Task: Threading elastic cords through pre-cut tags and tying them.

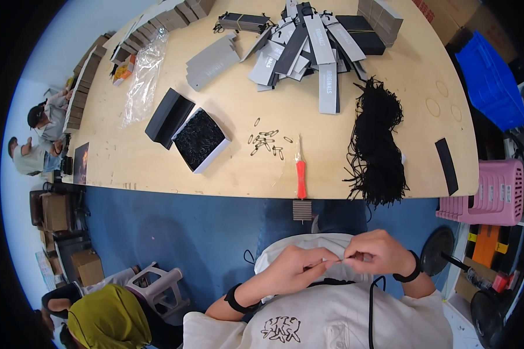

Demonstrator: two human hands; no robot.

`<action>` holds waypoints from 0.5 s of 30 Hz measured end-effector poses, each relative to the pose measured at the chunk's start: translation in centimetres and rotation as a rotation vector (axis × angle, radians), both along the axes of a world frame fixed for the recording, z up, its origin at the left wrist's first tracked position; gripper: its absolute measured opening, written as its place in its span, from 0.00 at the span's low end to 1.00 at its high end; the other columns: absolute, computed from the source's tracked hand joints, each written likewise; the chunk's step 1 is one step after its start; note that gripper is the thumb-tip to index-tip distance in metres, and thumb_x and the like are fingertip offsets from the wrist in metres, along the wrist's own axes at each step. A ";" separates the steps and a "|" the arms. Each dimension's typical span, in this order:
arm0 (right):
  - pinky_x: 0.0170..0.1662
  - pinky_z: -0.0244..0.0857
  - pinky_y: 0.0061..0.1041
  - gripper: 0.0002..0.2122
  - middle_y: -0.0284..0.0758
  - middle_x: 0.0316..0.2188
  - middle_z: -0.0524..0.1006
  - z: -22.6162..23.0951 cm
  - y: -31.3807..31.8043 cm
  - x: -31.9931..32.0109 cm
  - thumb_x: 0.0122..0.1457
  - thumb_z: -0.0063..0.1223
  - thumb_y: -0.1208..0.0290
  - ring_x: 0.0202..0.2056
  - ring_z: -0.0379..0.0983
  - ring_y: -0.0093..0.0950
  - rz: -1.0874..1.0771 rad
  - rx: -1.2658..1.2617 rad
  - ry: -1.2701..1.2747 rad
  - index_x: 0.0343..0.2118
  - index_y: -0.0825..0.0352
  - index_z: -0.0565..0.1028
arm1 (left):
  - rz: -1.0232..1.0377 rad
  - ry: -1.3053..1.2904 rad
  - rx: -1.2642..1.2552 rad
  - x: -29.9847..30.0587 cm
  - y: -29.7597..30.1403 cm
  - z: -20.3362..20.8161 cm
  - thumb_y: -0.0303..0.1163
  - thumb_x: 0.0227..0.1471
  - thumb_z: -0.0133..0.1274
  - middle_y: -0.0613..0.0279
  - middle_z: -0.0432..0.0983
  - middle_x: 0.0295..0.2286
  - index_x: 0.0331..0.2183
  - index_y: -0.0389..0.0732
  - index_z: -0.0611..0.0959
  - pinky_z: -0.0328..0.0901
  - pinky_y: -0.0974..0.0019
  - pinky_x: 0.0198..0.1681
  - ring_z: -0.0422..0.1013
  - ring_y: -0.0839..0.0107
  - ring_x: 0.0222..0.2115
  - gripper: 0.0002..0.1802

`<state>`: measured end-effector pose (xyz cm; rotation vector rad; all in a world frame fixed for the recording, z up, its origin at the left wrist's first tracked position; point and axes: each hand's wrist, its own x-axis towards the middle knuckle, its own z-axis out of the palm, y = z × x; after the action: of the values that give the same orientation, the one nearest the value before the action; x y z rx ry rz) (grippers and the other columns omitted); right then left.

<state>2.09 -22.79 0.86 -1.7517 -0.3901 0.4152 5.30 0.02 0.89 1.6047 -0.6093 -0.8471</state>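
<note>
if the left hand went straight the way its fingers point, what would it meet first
Likely the right hand: its fingertips sit just ahead of the left hand, with a tiny thin item between them, though depth is unclear here.

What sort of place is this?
It looks like a small hand-assembly or packing workshop, though I can't be sure. The wide wooden-topped table holds a heap of grey and black tags, a thick bundle of black cords and an open box full of small black pieces.
</note>
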 end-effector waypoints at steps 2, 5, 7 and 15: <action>0.19 0.58 0.18 0.04 0.31 0.18 0.72 -0.7 0.1 -0.5 0.46 0.59 0.78 0.16 0.65 0.20 0.009 0.019 -0.006 0.25 0.68 0.76 | -0.008 0.041 -0.052 -0.5 0.1 -0.5 0.26 0.56 0.50 0.67 0.64 0.12 0.38 0.39 0.81 0.53 0.74 0.18 0.56 0.81 0.14 0.09; 0.19 0.57 0.18 0.04 0.31 0.18 0.72 -1.6 0.0 -1.0 0.45 0.59 0.78 0.16 0.65 0.20 -0.007 0.042 -0.028 0.25 0.68 0.75 | -0.010 0.066 -0.001 -1.0 0.1 -1.3 0.27 0.56 0.50 0.66 0.64 0.12 0.36 0.39 0.81 0.53 0.73 0.18 0.56 0.80 0.14 0.07; 0.19 0.57 0.17 0.04 0.31 0.18 0.72 -2.0 0.1 -1.2 0.45 0.59 0.79 0.15 0.64 0.19 -0.028 0.038 -0.048 0.25 0.68 0.75 | 0.030 0.039 0.036 -1.1 0.1 -1.8 0.27 0.56 0.51 0.66 0.63 0.12 0.34 0.39 0.80 0.53 0.73 0.18 0.56 0.80 0.14 0.05; 0.20 0.58 0.16 0.04 0.30 0.15 0.71 -3.7 -1.5 -1.3 0.49 0.58 0.78 0.16 0.65 0.18 -0.203 -0.091 -0.069 0.24 0.68 0.73 | 0.322 -0.159 0.098 0.0 1.8 -3.9 0.26 0.51 0.57 0.63 0.71 0.19 0.28 0.35 0.77 0.64 0.74 0.27 0.68 0.78 0.21 0.05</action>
<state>0.81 -24.24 -2.85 -1.8777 -0.2417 0.2304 5.29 1.84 -3.02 1.8119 -0.4079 -0.5210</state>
